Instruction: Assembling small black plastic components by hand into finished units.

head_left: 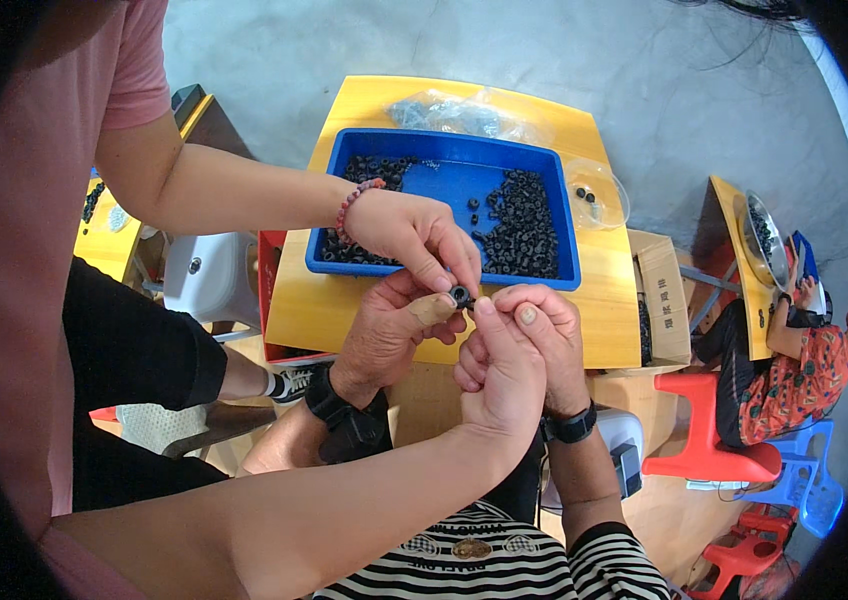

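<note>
Grey concrete floor all round, yellow desk (344,310) in the middle. Far left, a co-worker in a pink sleeve (139,70) leans in, and a white stool (209,275) sits beyond that arm. The co-worker's bracelet hand (414,235) reaches down from the upper left and pinches the small black ring (461,295) from above. The person's left hand (384,335), black wrist strap, is curled, its plastered thumb (431,310) pressed on the ring's left side, so the ring is gripped between that thumb and the co-worker's fingertips. The ring is tiny, dark, round with a centre hole, held in the air just over the desk's near edge, below the blue tray (444,180). Right of it, the co-worker's other hand (499,375) covers much of the person's right hand (549,335), which wears a black watch; its fingers are bent toward the ring, but whether they grip anything I cannot tell. The tray holds heaps of black rings (524,225). Behind it lies a clear plastic bag (449,112), and to the right a clear bowl (599,195), then a cardboard box (664,295) and a red stool (709,440). Far right, another seated person (794,385) is beside a metal bowl (759,235).
</note>
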